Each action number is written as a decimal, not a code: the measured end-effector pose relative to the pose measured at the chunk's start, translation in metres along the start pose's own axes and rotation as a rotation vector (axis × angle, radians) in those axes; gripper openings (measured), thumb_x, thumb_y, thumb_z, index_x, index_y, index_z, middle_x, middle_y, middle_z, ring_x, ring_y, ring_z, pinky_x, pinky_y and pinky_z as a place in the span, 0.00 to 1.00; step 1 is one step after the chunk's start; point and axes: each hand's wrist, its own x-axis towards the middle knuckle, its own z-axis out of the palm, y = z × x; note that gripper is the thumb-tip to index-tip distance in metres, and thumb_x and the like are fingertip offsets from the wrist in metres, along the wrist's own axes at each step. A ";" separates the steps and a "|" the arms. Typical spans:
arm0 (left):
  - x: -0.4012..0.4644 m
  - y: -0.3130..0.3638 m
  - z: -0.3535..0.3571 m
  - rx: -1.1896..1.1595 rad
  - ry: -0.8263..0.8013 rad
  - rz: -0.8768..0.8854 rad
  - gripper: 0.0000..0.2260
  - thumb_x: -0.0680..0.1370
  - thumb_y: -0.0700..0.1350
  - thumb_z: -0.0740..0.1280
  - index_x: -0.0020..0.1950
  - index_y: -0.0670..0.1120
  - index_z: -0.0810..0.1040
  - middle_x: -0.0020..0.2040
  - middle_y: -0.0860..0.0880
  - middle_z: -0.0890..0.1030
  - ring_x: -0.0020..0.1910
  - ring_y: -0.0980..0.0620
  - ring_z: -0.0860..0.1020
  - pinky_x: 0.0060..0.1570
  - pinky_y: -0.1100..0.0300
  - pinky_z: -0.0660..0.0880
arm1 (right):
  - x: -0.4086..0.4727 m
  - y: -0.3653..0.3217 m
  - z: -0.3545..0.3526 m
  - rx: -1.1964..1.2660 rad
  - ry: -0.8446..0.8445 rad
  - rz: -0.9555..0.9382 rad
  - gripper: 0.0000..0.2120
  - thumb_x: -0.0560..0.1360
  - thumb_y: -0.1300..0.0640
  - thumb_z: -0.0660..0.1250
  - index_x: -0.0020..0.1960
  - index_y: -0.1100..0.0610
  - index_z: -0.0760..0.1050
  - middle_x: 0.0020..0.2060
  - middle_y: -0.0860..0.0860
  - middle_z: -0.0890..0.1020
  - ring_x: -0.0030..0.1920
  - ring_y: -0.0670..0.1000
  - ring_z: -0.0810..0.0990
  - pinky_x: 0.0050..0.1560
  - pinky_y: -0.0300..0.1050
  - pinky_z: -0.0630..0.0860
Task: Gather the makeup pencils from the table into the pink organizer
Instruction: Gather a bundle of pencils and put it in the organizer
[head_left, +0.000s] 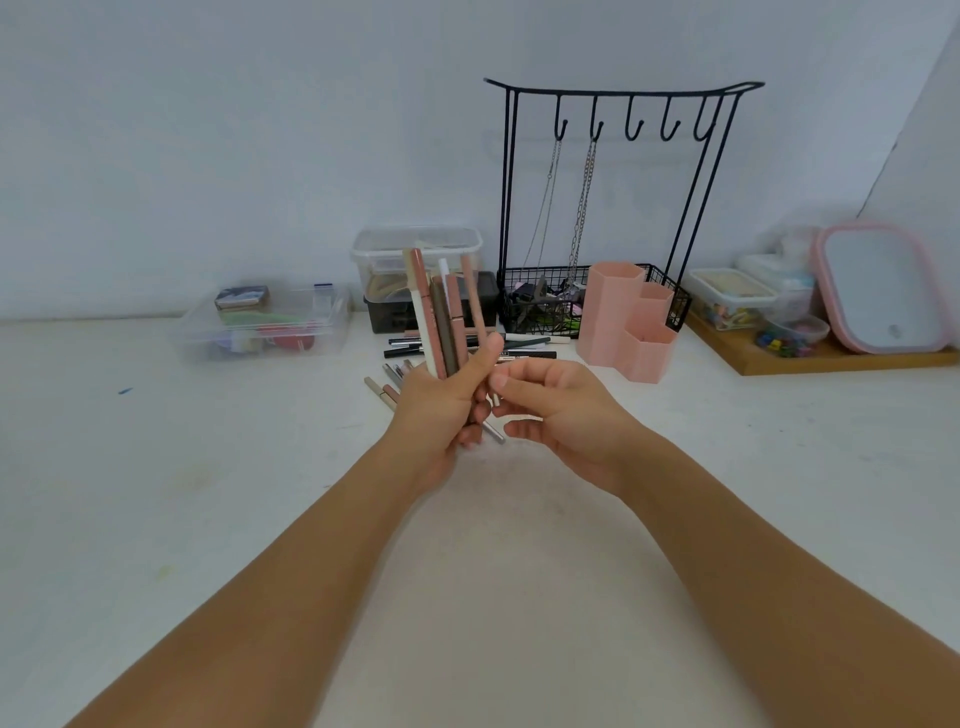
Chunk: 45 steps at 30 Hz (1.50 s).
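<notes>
At the far left of the white tabletop, a clear plastic storage box is sitting against the pale wall, holding sponges and small colourful items. Further right, a clear lidded tub is resting on top of a dark smoked-plastic box.

In front of these, the left hand is closing around an upright bundle of pink, beige, white and brown makeup pencils, its fingers wrapping the lower ends while the tips are fanning out above, leaning slightly left. Just behind and below that hand, several loose black and beige pencils are lying flat on the table in a scattered pile, a few poking out at the left of the wrist.

The right hand is hovering just beside the left, fingers loosely curled and partly open, thumb pointing toward the bundle; whether it is pinching one thin pencil cannot be told.

Behind the hands, a black wire jewellery stand with hooks is standing over a mesh basket, two chains dangling from it. The pink plastic hexagonal three-tier organizer is standing upright just in front of that basket, near the right hand, and its visible compartments are looking empty.

At the far right, a wooden tray is carrying small clear containers and a pink-rimmed mirror leaning tilted.
</notes>
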 end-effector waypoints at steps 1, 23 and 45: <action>0.000 -0.002 0.000 -0.001 -0.003 0.016 0.21 0.64 0.63 0.78 0.33 0.46 0.78 0.24 0.50 0.72 0.22 0.54 0.69 0.23 0.62 0.65 | 0.000 0.001 0.001 -0.013 0.009 -0.008 0.05 0.80 0.61 0.67 0.50 0.60 0.82 0.37 0.51 0.85 0.37 0.44 0.82 0.37 0.37 0.78; -0.009 -0.018 0.018 0.573 -0.188 0.398 0.14 0.75 0.35 0.72 0.54 0.52 0.77 0.31 0.54 0.81 0.28 0.55 0.81 0.27 0.65 0.76 | -0.002 -0.012 0.004 0.042 0.149 -0.066 0.13 0.69 0.55 0.77 0.51 0.59 0.85 0.47 0.56 0.87 0.51 0.53 0.86 0.49 0.46 0.83; -0.005 -0.015 0.014 0.571 -0.016 0.501 0.09 0.77 0.40 0.73 0.52 0.53 0.80 0.47 0.56 0.84 0.46 0.63 0.81 0.41 0.67 0.79 | 0.014 -0.014 -0.086 -0.505 0.749 -0.272 0.07 0.77 0.55 0.67 0.44 0.59 0.77 0.30 0.49 0.80 0.25 0.46 0.77 0.26 0.47 0.79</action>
